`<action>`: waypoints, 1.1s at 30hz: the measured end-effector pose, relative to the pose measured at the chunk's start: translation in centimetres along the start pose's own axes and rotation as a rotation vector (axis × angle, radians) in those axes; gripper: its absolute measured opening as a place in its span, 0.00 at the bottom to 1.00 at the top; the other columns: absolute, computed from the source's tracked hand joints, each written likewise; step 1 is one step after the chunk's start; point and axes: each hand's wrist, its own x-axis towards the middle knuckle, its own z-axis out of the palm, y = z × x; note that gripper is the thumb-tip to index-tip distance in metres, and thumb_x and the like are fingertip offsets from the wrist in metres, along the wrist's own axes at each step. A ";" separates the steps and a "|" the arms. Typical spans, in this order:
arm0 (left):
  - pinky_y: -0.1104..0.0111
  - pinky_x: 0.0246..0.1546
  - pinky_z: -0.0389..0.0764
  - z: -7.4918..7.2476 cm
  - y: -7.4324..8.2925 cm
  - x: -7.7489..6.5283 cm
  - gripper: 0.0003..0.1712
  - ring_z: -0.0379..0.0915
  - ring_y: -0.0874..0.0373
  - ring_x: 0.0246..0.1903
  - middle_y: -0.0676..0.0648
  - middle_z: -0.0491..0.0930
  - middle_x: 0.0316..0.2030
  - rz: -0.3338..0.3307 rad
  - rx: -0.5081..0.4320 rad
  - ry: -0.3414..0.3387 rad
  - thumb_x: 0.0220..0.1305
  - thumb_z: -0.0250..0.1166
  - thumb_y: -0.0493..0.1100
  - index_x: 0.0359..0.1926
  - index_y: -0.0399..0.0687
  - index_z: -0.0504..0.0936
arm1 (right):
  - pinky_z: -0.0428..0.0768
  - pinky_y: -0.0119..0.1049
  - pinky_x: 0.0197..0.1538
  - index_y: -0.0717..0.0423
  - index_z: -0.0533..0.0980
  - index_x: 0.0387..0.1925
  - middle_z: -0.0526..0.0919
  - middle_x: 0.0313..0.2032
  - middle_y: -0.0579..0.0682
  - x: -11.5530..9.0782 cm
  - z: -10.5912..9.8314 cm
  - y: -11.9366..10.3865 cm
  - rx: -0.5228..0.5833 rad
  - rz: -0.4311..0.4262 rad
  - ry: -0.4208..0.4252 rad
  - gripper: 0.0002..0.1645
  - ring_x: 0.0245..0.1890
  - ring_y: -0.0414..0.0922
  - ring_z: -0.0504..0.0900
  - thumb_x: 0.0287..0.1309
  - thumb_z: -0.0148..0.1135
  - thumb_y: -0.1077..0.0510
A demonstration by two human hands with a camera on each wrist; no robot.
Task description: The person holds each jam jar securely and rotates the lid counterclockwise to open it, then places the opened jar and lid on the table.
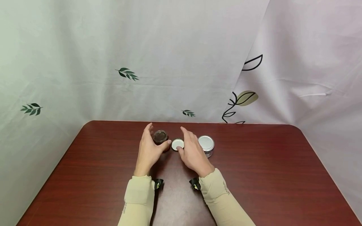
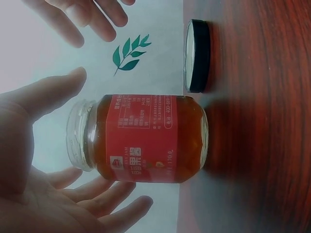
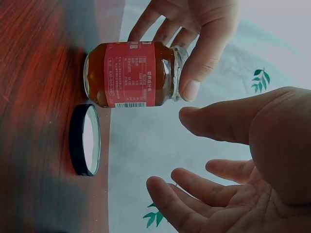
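A glass jam jar (image 2: 146, 138) with a red label stands upright and lidless on the table, dark amber contents inside. My left hand (image 1: 148, 152) is spread around the jar's upper part, its thumb and fingers on either side; whether any fingertip touches the glass I cannot tell. To the jar's right lies its black lid (image 3: 85, 140), white inside facing up, also seen as a pale disc in the head view. My right hand (image 1: 193, 152) hovers by the lid with relaxed, parted fingers and holds nothing; its thumb overlaps the lid's edge in the head view.
A round tin (image 1: 206, 146) with a silvery top stands just right of my right hand, partly hidden by it. The reddish-brown table (image 1: 268, 175) ends at a white curtain (image 1: 169, 62) with leaf prints behind the jar.
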 end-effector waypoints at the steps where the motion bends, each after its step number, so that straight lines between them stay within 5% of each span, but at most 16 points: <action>1: 0.48 0.64 0.67 0.0 0.0 0.0 0.58 0.65 0.41 0.66 0.36 0.63 0.70 0.003 0.002 0.002 0.52 0.78 0.48 0.76 0.41 0.53 | 0.67 0.51 0.67 0.63 0.58 0.74 0.69 0.67 0.62 0.0 0.0 0.0 -0.001 -0.001 0.000 0.43 0.67 0.59 0.68 0.63 0.67 0.63; 33: 0.48 0.63 0.67 0.0 0.5 -0.1 0.59 0.65 0.41 0.66 0.38 0.63 0.70 0.006 0.007 0.004 0.52 0.78 0.48 0.77 0.45 0.53 | 0.69 0.51 0.66 0.62 0.58 0.74 0.71 0.66 0.60 -0.4 -1.9 -0.1 0.006 -0.008 0.049 0.43 0.67 0.57 0.68 0.63 0.67 0.63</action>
